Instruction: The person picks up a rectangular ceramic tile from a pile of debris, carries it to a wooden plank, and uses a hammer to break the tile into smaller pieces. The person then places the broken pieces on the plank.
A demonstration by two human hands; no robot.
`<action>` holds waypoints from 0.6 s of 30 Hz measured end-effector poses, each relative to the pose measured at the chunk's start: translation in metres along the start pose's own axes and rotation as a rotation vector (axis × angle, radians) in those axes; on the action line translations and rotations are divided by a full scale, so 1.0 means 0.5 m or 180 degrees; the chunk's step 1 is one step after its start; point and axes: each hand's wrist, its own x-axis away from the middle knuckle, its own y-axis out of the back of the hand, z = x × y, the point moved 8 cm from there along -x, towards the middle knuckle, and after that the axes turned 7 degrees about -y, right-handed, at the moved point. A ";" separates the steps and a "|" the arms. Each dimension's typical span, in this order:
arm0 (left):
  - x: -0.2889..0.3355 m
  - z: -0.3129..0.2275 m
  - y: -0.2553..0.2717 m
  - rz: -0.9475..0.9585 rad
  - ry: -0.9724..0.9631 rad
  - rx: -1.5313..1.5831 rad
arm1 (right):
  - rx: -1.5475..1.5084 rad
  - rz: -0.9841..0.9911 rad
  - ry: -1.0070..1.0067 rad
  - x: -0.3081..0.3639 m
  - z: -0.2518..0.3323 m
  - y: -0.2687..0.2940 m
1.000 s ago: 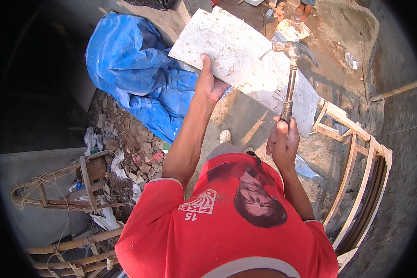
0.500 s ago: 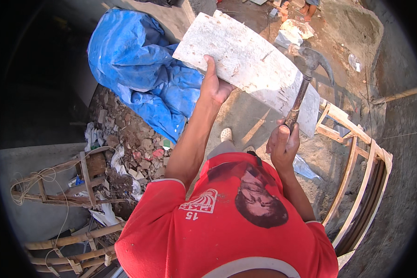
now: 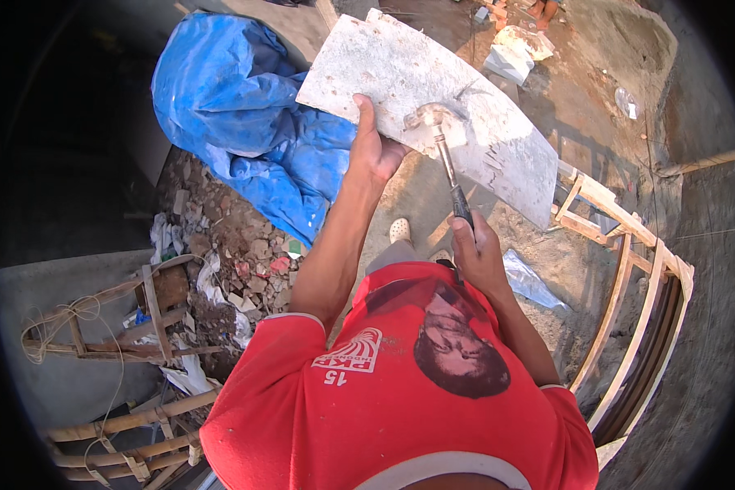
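My left hand (image 3: 376, 147) grips the lower edge of a whitish, rough board (image 3: 384, 65), its thumb on the upper face and its other fingers hidden beneath. The board is held up at a slant, wide and slightly curved along its far side. In my right hand (image 3: 478, 245) is a claw hammer (image 3: 445, 151), held by its dark handle end. The hammer's head lies over the board's face, right of my left thumb; I cannot tell whether it touches. Dark marks or small sticks show on the board near its right part.
A blue tarpaulin (image 3: 220, 90) covers something at the left, with rubble (image 3: 257, 265) below it. Wooden frames (image 3: 616, 302) stand at the right, and more wooden slats (image 3: 151, 420) at the lower left. At the far top right are a person's feet (image 3: 543, 12) and a white sack (image 3: 514, 53).
The hammer has swung left and down from beyond the board's right side to over its middle. My right hand has moved slightly left; the board has shifted a little left.
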 end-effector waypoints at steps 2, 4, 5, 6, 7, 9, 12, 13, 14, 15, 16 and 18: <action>0.001 0.004 0.018 -0.0245 0.0121 0.0120 | 0.0070 0.0216 -0.0513 -0.003 -0.039 -0.022; 0.004 -0.007 0.012 0.0018 -0.0012 -0.0090 | -0.0196 0.0216 -0.0477 -0.012 -0.047 -0.015; 0.021 -0.002 0.033 -0.0229 0.0085 -0.0051 | -0.0265 0.0175 -0.0862 -0.001 -0.071 -0.004; 0.016 0.002 0.035 -0.0255 0.0156 -0.0107 | -0.0454 -0.0025 -0.0787 -0.026 -0.070 0.023; 0.021 -0.003 0.034 -0.0109 0.0032 -0.0158 | -0.0051 -0.0383 -0.0346 -0.043 -0.051 0.058; 0.036 -0.002 0.050 -0.0102 0.0038 -0.0193 | 0.0771 -0.1027 0.0139 -0.077 -0.024 0.129; 0.058 -0.005 0.076 0.0000 0.0151 -0.0064 | 0.1346 -0.1651 0.0457 -0.149 -0.013 0.230; 0.057 -0.006 0.089 -0.0109 0.0192 -0.0104 | 0.1515 -0.1846 0.0773 -0.188 0.000 0.263; 0.070 -0.012 0.101 -0.0092 0.0182 -0.0158 | 0.1653 -0.2083 0.0977 -0.195 -0.004 0.275; 0.080 -0.014 0.119 -0.0272 0.0234 -0.0104 | 0.1738 -0.2010 0.1084 -0.207 -0.018 0.277; 0.075 -0.013 0.112 -0.0027 0.0233 -0.0183 | 0.1807 -0.2021 0.1106 -0.247 -0.020 0.303; 0.083 -0.010 0.100 0.0392 0.0254 -0.0216 | 0.1804 -0.1942 0.0974 -0.305 -0.040 0.343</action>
